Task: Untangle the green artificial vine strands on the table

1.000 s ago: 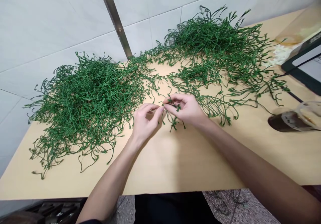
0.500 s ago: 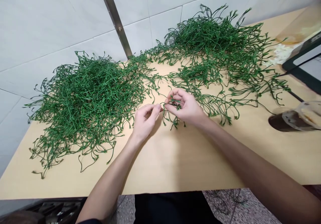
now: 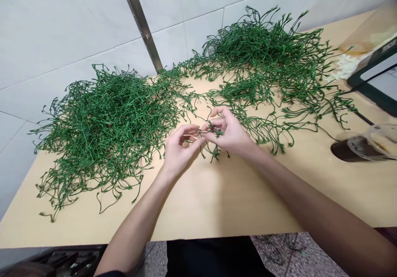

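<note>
My right hand is closed in a pinch around thin green plastic stems with small branched tips; some ends dangle below its fingers. Against its fingertips, my left hand curls thumb and fingers together on an end of these stems; the exact contact point is partly hidden. To the left lies a large tangled heap of green plastic stems. Another heap of such stems rises behind my right hand, with looser strands spreading from it toward my right wrist.
A pale wooden table bears everything and meets a tiled wall with a metal strip. At right are a cup of dark drink, a dark-framed device and small white pieces. Stems lie on the speckled floor.
My left fingers have shifted slightly right and spread a little, meeting the right fingertips at the stems. My right hand stays nearly in place. Heaps look unchanged.
</note>
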`<state>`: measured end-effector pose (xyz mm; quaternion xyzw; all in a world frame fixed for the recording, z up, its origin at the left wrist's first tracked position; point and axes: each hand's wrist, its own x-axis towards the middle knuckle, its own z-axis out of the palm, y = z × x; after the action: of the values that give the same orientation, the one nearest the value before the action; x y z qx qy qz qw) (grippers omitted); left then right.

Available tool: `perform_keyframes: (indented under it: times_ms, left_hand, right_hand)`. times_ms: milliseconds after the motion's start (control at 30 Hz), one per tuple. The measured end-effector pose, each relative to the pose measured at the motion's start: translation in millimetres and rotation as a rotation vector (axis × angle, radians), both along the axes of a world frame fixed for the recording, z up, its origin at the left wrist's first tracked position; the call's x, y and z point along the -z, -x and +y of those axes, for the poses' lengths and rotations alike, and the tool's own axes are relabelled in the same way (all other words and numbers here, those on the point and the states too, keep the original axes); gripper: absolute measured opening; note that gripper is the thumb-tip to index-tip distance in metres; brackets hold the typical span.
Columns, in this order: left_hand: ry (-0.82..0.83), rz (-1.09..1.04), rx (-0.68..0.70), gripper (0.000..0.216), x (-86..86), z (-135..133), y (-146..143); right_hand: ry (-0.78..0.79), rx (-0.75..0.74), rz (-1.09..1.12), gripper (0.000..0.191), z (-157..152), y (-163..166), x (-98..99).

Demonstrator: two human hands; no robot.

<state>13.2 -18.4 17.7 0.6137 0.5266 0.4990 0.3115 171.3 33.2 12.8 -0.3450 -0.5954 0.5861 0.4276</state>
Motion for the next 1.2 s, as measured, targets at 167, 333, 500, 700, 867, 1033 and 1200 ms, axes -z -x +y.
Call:
perform_keyframes:
  times_ms: [167, 333, 500, 700, 867, 1033, 1200]
  left_hand:
    - [-0.052, 0.139, 0.074, 0.018, -3.3, 0.5, 3.1]
    - [-0.083, 0.172, 0.099, 0.017, -8.9, -0.3, 4.6]
    - [0.024, 0.039, 0.056, 0.011, -7.4, -0.5, -1.7]
    - [0.096, -0.012, -0.044, 0.005, -1.1, 2.3, 0.8]
    - [0.065, -0.068, -0.083, 0.009, 1.2, 4.2, 6.0]
    - [-0.038, 0.053, -0.107, 0.007, 3.6, 5.5, 7.4]
    - [0.009, 0.225, -0.122, 0.018, 0.7, 2.7, 5.0]
  right_hand:
    - [-0.036, 0.004, 0.018, 0.044, 0.8, 0.0, 3.2]
    - [-0.034, -0.014, 0.022, 0.046, 0.8, 0.1, 4.0]
    - [-0.023, 0.022, 0.028, 0.043, 0.1, 1.3, 3.5]
    - [-0.009, 0.053, 0.011, 0.043, 0.6, 1.1, 2.1]
    - [0.023, 0.043, 0.04, 0.045, 0.0, 1.2, -1.9]
    - [0.03, 0.017, 0.041, 0.046, -0.5, 1.3, -2.6]
    - [0.024, 0.04, 0.06, 0.046, 0.6, 2.1, 0.9]
